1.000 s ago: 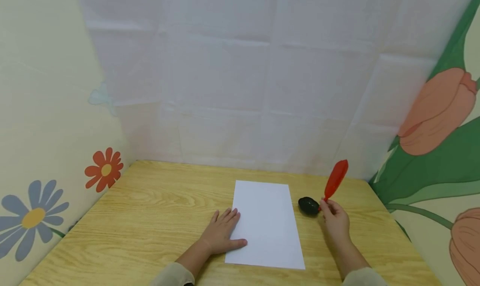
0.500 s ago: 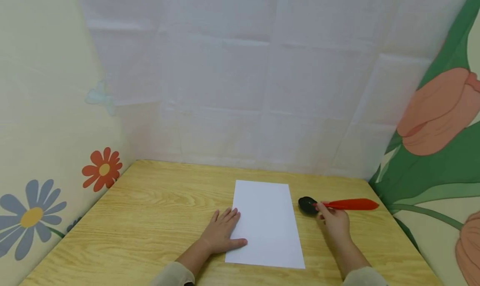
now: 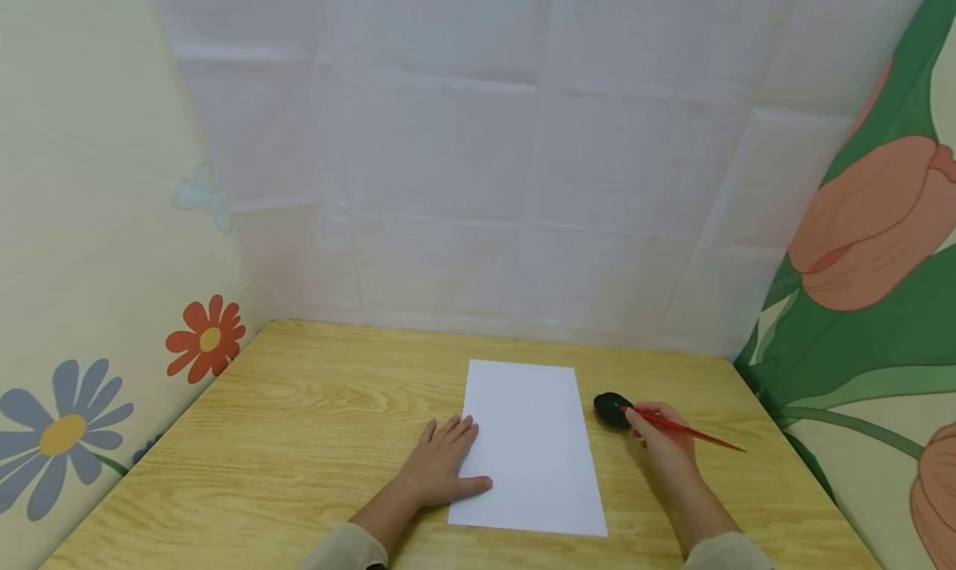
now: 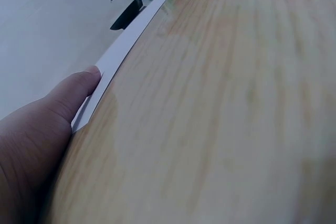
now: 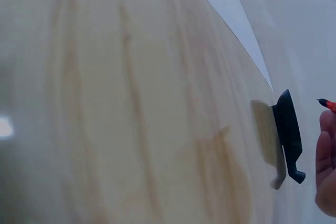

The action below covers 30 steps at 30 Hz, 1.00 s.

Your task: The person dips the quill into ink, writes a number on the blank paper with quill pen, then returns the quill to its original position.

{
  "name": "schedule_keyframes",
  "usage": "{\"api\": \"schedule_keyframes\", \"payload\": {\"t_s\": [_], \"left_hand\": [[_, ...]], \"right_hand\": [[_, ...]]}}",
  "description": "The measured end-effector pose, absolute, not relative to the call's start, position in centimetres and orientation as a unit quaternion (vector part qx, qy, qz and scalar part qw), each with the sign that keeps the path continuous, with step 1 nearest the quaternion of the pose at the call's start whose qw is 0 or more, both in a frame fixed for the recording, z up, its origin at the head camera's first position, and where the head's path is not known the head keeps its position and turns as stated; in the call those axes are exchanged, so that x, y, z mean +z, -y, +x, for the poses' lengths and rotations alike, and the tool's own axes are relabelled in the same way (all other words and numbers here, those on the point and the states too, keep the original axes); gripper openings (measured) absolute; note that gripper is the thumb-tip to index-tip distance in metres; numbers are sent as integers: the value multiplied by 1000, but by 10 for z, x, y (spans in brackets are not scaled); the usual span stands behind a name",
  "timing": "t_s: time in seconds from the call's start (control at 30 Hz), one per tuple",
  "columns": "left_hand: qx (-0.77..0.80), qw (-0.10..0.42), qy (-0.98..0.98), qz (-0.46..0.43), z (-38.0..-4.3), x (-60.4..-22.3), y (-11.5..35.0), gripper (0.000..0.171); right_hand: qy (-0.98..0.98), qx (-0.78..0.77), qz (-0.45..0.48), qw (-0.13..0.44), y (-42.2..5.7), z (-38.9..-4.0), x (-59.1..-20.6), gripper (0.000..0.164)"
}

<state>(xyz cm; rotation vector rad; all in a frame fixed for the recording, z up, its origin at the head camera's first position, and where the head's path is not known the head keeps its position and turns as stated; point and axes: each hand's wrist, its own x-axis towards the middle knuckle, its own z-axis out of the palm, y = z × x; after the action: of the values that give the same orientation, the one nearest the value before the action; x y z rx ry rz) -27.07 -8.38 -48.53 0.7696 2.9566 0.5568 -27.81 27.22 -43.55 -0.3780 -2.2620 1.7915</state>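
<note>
My left hand [image 3: 441,466] lies spread over the left edge of a white sheet of paper [image 3: 530,445], fingers straight. Its thumb rests on the sheet in the left wrist view, where the paper [image 4: 131,38] shows edge-on. To the right of the sheet, my right hand [image 3: 667,444] pinches a red feather pen [image 3: 705,437] between thumb and fingers. The feather slants down to the right, seen nearly edge-on. A small black dish [image 3: 611,409] sits between sheet and hand. In the right wrist view, the pen's black nib [image 5: 323,102] is raised beside the dish [image 5: 287,127].
The wood-grain table [image 3: 336,396] carries all of this. Behind it hangs a creased white sheet [image 3: 478,180]. Painted flowers cover the left wall [image 3: 112,246] and the right wall [image 3: 881,346].
The feather pen has swung in my right hand from pointing up and right, through level, to slanting down and right. My left hand, the paper and the dish have stayed put.
</note>
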Motion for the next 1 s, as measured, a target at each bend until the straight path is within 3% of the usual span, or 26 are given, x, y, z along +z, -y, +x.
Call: {"api": "schedule_keyframes", "payload": {"t_s": [0.17,0.4,0.63,1.0], "left_hand": [[182,20,-951,249,-269,-483,86,94],[181,23,-951,251,-267,-481,89,94],[181,25,-950,254,-265,-478,91,95],[181,23,-949,259,-262,-472,93,94]], "right_hand": [[776,611,-116,106,-272,-276,-430,19],[788,592,-126,110,-272,-280,-428,35],[803,567,-149,106,-275,-282,-422,16],[847,506,-141,84,-277,-286,-416,23]]}}
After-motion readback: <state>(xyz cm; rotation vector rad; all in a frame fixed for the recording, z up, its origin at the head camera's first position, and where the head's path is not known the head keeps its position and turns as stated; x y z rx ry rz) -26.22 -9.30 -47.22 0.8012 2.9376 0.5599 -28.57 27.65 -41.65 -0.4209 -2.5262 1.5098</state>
